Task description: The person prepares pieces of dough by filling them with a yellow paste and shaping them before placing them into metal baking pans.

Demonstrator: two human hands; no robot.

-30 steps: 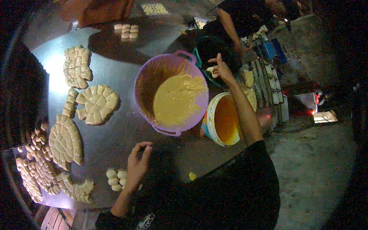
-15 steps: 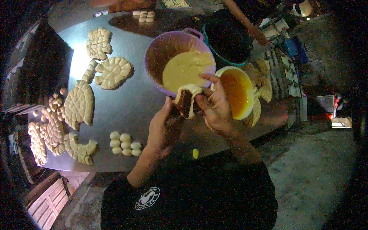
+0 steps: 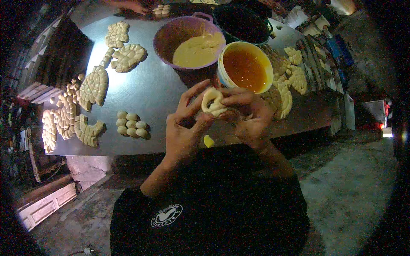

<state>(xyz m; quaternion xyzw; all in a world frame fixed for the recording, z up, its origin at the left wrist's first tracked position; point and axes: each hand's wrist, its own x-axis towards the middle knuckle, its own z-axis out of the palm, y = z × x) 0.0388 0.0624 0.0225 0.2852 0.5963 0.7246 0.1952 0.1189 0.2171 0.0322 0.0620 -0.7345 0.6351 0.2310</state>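
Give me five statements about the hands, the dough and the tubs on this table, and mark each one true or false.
1. Both hands, left hand and right hand, hold the dough piece. True.
2. The purple tub is empty. False: it holds pale yellow batter.
3. The white bucket holds amber liquid. True.
4. The small dough balls lie right of the bucket. False: they lie to the left, on the metal table.
5. The dough piece rests on the table. False: it is held above it.

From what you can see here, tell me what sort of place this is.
Probably a small bakery or pastry workshop. Both hands shape a dough piece over a metal worktable, shaped dough sheets lie in rows, and a purple tub of batter stands beside an oil bucket.
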